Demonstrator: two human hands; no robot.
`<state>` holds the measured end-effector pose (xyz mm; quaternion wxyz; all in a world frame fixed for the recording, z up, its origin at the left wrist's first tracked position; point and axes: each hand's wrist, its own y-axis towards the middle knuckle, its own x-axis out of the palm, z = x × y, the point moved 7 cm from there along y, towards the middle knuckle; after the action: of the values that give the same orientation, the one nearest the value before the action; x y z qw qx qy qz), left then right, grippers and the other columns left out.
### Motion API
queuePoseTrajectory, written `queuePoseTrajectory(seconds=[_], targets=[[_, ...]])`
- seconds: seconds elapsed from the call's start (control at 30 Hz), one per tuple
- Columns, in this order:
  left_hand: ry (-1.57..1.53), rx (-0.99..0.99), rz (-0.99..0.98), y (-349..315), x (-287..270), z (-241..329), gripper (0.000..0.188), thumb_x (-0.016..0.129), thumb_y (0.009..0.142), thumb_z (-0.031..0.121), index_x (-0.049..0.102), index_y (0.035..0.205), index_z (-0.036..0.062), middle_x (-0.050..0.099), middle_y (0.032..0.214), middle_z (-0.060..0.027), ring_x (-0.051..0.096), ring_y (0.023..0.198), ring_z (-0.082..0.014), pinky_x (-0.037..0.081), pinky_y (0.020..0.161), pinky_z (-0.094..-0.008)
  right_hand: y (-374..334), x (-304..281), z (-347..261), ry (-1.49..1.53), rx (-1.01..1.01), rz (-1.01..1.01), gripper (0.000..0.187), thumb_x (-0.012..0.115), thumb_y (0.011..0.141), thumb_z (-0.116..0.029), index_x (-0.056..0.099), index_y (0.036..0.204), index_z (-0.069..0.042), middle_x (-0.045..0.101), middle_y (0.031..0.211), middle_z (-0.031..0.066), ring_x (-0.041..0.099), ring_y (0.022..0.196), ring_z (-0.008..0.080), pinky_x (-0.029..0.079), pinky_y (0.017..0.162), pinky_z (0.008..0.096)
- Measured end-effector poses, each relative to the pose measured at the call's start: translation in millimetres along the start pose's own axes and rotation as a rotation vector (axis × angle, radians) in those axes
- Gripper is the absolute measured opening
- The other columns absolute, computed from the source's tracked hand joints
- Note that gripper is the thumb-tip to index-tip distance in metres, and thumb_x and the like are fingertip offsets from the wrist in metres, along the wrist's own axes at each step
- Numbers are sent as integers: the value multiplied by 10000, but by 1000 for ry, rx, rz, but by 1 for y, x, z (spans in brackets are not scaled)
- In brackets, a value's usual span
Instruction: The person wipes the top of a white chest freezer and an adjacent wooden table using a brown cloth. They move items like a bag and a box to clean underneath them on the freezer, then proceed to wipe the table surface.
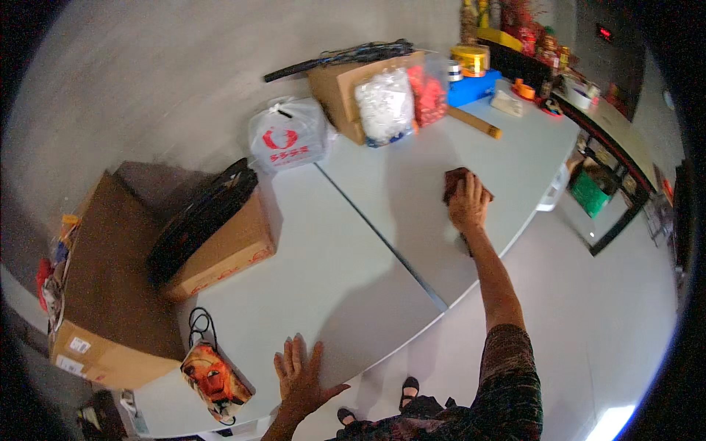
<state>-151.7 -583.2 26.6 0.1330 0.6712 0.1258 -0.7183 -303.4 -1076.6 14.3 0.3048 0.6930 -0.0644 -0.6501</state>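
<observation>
My right hand (468,207) presses a dark reddish-brown cloth (455,179) down on the right part of the white table (323,242). Its fingers curl over the cloth, which shows past the fingertips and at the side of the hand. My left hand (301,376) lies open with spread fingers at the table's near edge and holds nothing. To its left is an orange patterned pouch (215,382) with a black cord.
An open cardboard box (118,279) and a smaller carton (232,246) under a black bag (206,213) stand at left. Along the back are a white plastic bag (288,132), another carton (334,99), bags of white and red pieces, and a blue box (473,90). A dark seam (379,235) crosses the table.
</observation>
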Motion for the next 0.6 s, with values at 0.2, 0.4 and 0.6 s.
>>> queuePoseTrajectory(seconds=[0.2,0.4,0.6], targets=[[7,-27,-30,-5,-2,-2,1066,686,621,732,332,1431,136,182,1467,-316,201,1343,-509,204,964,-721,22,1,-105,252,-292,75,492,559,848,-277,466,1310,-137,467,1302,94,408,1228,294,312,973,526],[-19,25,30,5,-3,7,1079,719,613,695,293,1449,161,189,1467,-310,205,1344,-503,211,967,-718,-26,-28,-228,480,-637,189,426,599,783,-264,566,1194,-155,505,1238,60,424,1183,296,309,947,564],[-20,30,101,2,1,5,1074,727,605,684,312,1436,147,202,1462,-304,193,1352,-495,202,988,-706,-146,-96,-256,673,-999,145,461,596,798,-296,553,1235,-158,485,1304,82,406,1219,283,317,962,535]])
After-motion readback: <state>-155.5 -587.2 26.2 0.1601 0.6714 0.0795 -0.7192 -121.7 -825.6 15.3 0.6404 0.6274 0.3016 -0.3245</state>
